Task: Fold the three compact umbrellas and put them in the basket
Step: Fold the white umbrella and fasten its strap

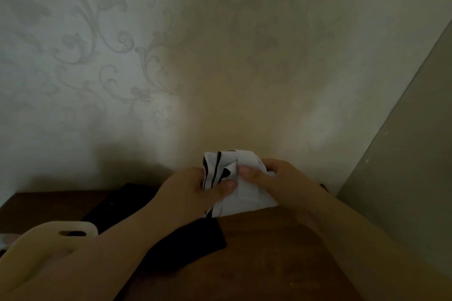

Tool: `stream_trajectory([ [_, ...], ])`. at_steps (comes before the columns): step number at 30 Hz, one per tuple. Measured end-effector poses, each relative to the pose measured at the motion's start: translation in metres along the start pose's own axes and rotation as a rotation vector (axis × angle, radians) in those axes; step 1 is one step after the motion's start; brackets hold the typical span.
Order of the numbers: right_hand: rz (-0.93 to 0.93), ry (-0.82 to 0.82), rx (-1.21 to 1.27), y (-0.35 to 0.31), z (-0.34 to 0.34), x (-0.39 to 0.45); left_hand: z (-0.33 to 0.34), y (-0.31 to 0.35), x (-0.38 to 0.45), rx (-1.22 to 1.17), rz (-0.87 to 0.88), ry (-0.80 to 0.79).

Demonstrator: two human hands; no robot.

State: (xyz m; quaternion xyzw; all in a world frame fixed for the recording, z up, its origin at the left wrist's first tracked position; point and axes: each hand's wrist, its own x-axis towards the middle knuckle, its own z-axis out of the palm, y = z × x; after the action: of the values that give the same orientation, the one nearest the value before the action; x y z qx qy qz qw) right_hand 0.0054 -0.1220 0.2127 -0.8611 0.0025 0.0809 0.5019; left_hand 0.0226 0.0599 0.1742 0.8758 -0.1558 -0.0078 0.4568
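Head view, dim room

Nearest, at 7 o'clock: cream basket [36, 239], only its rim and a slot handle in view, partly behind the left forearm. What lies inside it cannot be seen

Brown table [269, 252] fills the lower frame from 5 to 8 o'clock

On the table just right of the basket, at about 7 o'clock from centre: a dark item [190, 242], black, flat, lying under the left forearm. A second dark shape [117, 203] lies behind it toward 8 o'clock, touching or overlapping the first; too dark to tell whether these are umbrellas or sleeves

At 6 o'clock, above the table's far part: white umbrella [244, 188] with black stripes, fabric bunched and loosely gathered, held between both hands. Its lower edge hangs close to the table; contact cannot be told

Left hand [193, 188] grips the striped left side of the fabric, thumb pressed over the front, fingers curled behind

Right hand [276, 178] grips the plain white right side, thumb on the front, fingers wrapped around the back. The two thumbs sit near each other on the cloth

Farthest: wall [122, 56] with pale scroll-pattern paper, from 9 to 2 o'clock. A plain grey panel [415, 154] slants along the 3 to 4 o'clock edge
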Motion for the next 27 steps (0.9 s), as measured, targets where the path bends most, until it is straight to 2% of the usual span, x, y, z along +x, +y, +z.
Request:
stream_trajectory([
  [4, -0.015, -0.004, 0.142, -0.002, -0.002, -0.001, 0.001, 0.002, -0.003, 0.12, 0.09, 0.067],
  [6, -0.071, 0.041, 0.271, 0.0, 0.001, -0.003, -0.001, 0.003, -0.003, 0.148, 0.128, 0.076],
  [11, -0.204, 0.184, 0.334, 0.002, 0.011, -0.005, -0.006, 0.006, -0.008, 0.337, 0.228, 0.123],
  [13, -0.185, 0.22, 0.374, 0.003, 0.013, -0.004, -0.007, 0.004, -0.007, 0.448, 0.281, 0.167],
  [16, -0.131, 0.227, 0.365, 0.001, 0.017, -0.002, -0.005, 0.004, -0.008, 0.459, 0.288, 0.206],
  [19, -0.026, 0.158, 0.311, -0.001, 0.014, 0.002, -0.004, 0.001, -0.007, 0.495, 0.245, 0.241],
  [22, 0.141, 0.06, 0.137, 0.0, 0.01, 0.006, -0.002, -0.006, -0.007, 0.574, 0.28, 0.295],
  [25, 0.122, 0.073, 0.092, 0.004, 0.011, 0.007, 0.001, 0.0, -0.016, 0.498, 0.189, 0.225],
  [27, 0.023, 0.153, 0.088, 0.006, 0.011, 0.005, -0.004, 0.001, -0.011, 0.308, 0.125, 0.157],
])
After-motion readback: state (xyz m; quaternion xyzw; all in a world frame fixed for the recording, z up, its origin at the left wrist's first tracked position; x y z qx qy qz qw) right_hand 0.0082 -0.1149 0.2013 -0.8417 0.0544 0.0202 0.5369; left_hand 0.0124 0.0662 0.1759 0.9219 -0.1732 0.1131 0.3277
